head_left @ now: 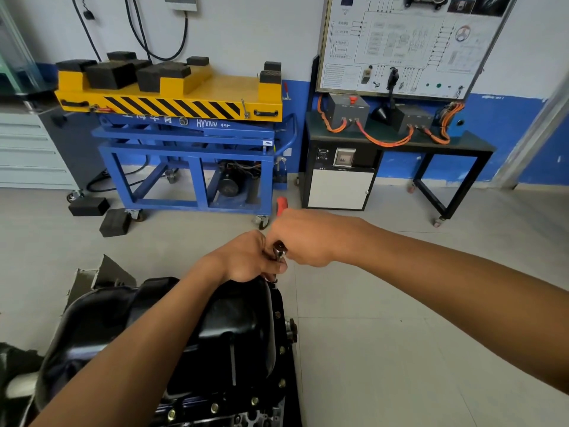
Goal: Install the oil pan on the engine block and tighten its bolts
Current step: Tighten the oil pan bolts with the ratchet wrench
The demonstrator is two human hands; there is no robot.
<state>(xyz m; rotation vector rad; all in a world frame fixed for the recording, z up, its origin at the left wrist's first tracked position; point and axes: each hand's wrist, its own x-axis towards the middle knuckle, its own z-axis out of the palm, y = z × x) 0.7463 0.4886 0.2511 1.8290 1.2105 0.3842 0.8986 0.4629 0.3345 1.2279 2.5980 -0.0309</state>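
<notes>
With the pan (215,318) seated on the block (246,417), your left grip (246,257) curled round the ratchet (279,251) head at its far corner and your right grip (304,238) wrapping the handle, a tilted socket could slip and round the bolt.

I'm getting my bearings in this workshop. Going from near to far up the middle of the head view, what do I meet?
oil pan → ratchet → lift cart → wall
</notes>
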